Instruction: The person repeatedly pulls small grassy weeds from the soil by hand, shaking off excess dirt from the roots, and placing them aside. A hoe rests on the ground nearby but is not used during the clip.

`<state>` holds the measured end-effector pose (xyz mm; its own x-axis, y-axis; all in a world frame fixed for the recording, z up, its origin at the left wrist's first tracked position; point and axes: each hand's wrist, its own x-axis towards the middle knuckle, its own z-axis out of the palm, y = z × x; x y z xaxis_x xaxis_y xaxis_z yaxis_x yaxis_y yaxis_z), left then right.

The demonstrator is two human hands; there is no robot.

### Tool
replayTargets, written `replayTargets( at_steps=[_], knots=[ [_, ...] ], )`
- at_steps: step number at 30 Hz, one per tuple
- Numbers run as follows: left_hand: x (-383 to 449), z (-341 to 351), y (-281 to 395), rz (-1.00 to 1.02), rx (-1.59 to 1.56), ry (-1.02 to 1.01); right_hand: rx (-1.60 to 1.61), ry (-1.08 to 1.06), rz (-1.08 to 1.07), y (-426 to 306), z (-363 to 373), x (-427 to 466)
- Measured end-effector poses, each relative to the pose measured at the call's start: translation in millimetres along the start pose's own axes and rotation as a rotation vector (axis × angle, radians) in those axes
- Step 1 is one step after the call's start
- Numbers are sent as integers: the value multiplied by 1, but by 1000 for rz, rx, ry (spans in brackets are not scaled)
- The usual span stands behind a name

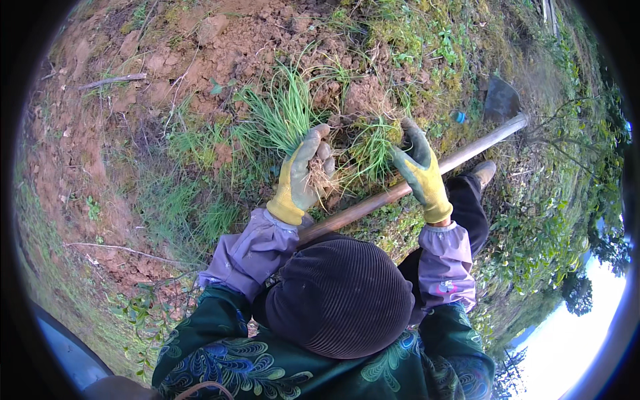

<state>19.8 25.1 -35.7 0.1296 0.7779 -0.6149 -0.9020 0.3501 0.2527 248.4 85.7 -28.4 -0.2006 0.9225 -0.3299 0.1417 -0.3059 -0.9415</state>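
Observation:
My left hand (302,172), in a yellow knit glove with a grey-green coated palm, is shut on a bunch of thin, grass-like green plants (282,112). Their tangled pale-brown roots (320,177) hang out past the curled fingers. To the right, my right hand (420,167) wears a matching glove, its thumb and fingers spread. Its fingertips are beside a smaller clump of green blades (374,147) with dry brown strands on top; whether they touch it is unclear. Below both hands, a hoe's wooden handle (370,206) runs diagonally up to its metal blade (501,99).
Loose reddish soil (250,40) with clods spreads ahead. More grassy tufts (195,210) grow at the left, near a dry stick (114,81). A blue cap-like object (458,117) lies by the hoe blade. My shoe (484,173) is beside the handle, and leafy shrubs (545,240) stand right.

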Motion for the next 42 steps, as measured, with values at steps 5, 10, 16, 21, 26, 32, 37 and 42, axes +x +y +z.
replayTargets(
  at_steps=[5, 10, 16, 21, 26, 32, 37, 42],
  knots=[
    [3, 6, -13, 93, 248, 21, -323, 63, 155, 2, 16, 7],
    [14, 1, -10, -141, 387, -36, -197, 47, 249, -4, 27, 7],
    [6, 2, -5, 57, 657, -231, 141, 24, 391, -14, 31, -4],
    [-4, -4, -1, -90, 627, -180, 174, -81, 382, -10, 26, -12],
    [-2, -11, -4, 44, 573, -120, 658, -224, 449, 12, 17, -10],
    [4, -12, 3, -13, 560, -163, 1176, -354, 533, 32, 9, -5],
    [5, -9, 8, -58, 576, -228, 1304, -441, 569, 29, 7, -4],
    [0, 1, 11, -170, 412, -253, 1458, -506, 524, 24, 11, -5]
  ],
)
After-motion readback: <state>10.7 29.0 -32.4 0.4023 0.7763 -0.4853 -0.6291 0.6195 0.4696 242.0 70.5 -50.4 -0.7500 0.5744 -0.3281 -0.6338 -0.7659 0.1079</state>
